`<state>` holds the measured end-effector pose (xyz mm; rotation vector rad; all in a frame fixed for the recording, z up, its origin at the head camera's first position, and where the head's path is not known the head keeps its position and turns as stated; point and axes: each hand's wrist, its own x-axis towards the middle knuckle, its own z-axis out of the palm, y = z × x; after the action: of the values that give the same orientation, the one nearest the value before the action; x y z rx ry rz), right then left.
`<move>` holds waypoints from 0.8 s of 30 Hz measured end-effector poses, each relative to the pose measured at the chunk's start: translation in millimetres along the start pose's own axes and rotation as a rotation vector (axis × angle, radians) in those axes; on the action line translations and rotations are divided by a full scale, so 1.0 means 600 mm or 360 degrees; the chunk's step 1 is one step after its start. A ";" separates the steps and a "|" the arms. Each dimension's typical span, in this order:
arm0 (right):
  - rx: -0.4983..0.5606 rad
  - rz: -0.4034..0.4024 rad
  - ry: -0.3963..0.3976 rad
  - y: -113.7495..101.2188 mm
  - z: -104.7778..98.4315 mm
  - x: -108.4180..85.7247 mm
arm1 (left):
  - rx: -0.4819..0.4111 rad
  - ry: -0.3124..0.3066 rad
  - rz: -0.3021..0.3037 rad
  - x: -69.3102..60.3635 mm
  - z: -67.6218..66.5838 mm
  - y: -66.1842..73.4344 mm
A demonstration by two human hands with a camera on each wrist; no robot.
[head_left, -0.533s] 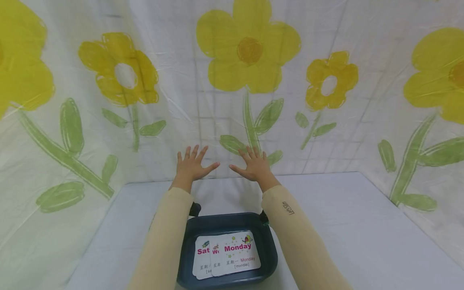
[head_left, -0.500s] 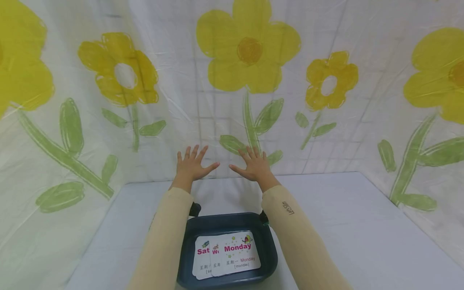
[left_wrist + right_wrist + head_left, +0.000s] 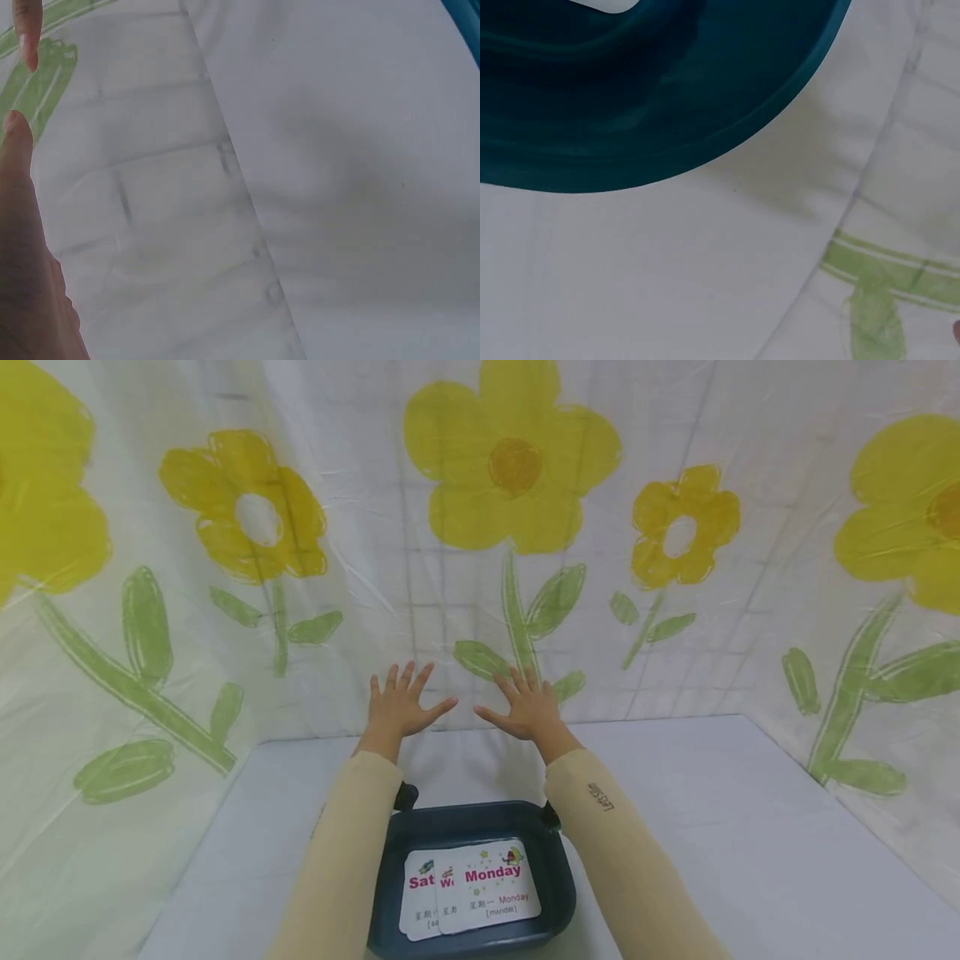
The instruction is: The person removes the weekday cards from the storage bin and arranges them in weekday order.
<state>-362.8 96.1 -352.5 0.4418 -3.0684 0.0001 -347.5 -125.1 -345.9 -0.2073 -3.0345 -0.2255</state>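
Both hands are held out past a dark teal basin, fingers spread, with nothing in them. The left hand is raised over the table's far edge, its thumb pointing toward the other hand. Level with it on the right, the right hand mirrors that pose, the thumbs apart. Nearer the body, between the forearms, stands the basin. Several white cards overlap inside it; the top one is the Monday card. Beneath it the Saturday card is partly covered, as is another whose word starts with W.
A white table spreads out on both sides of the basin. Behind it hangs a pale curtain printed with yellow flowers and green leaves. Dark wrist straps show at the sleeves.
The hands keep the same spread pose, with only a slight shift in the view. The basin and cards stay as they were.
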 end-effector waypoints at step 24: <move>0.0248 -0.0153 0.0049 -0.009 0.002 -0.012 | 0.0153 -0.0174 0.0206 -0.013 -0.016 -0.008</move>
<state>-354.4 92.8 -354.3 0.5911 -3.0251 0.2421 -339.6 -132.1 -338.2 -0.4200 -3.1140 -0.0603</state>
